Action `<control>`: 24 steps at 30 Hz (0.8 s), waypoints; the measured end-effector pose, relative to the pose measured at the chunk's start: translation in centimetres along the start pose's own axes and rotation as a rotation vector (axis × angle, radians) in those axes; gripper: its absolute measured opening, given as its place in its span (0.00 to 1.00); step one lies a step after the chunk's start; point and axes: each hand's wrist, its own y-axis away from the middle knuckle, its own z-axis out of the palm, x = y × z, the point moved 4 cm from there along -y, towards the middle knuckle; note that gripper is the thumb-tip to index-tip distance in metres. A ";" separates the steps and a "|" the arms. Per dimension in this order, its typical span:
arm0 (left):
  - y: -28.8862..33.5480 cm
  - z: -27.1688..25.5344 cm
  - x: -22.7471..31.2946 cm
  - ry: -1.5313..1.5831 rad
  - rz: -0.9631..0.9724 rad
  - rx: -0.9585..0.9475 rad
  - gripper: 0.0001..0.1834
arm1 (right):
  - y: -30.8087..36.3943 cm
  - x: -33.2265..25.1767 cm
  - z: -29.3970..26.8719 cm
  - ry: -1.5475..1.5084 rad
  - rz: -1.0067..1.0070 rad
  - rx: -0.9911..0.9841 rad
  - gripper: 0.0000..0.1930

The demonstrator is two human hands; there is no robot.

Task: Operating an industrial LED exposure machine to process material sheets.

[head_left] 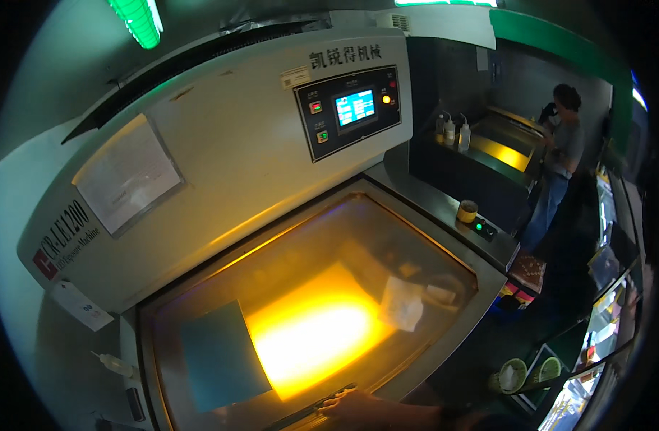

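Observation:
My right hand (pixel 349 404) reaches in from the lower right, its fingers curled over a dark bar (pixel 309 415) at the front edge of the exposure machine's frame. My left hand is out of view. Beyond my right hand lies the machine's flat bed (pixel 286 276) under a clear cover, with a bright yellow glow in its middle. A blue-grey rectangular sheet (pixel 223 357) rests at the bed's left. Towards the right lies a crumpled white cloth or paper (pixel 403 303), with a smaller pale piece (pixel 440 294) beside it.
The machine's large pale hood (pixel 222 172) rises behind the bed, carrying a control panel with a lit screen (pixel 355 107). A tape roll (pixel 467 210) sits on the right ledge. A squeeze bottle (pixel 115 364) is at left. Another person (pixel 568 144) stands by a second machine, far right.

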 end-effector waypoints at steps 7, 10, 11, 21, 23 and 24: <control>-2.7 2.3 11.7 -0.116 0.005 0.022 0.34 | 9.8 7.1 4.2 0.027 0.130 0.197 0.29; -5.4 3.5 12.7 -0.169 0.118 0.025 0.34 | 13.9 9.3 1.5 0.098 0.091 0.350 0.28; -6.0 4.1 13.5 -0.168 0.156 0.020 0.35 | 15.3 10.6 1.3 0.131 0.128 0.403 0.27; -7.7 5.4 14.6 -0.090 -0.050 -0.027 0.40 | 35.8 37.0 -9.9 -0.064 1.069 0.718 0.36; -7.7 5.6 14.9 -0.081 -0.013 -0.021 0.41 | 40.8 41.1 -11.1 0.178 1.431 0.784 0.44; -6.5 5.4 14.5 -0.074 0.001 -0.010 0.42 | 40.3 40.2 -14.2 -0.071 1.567 0.597 0.49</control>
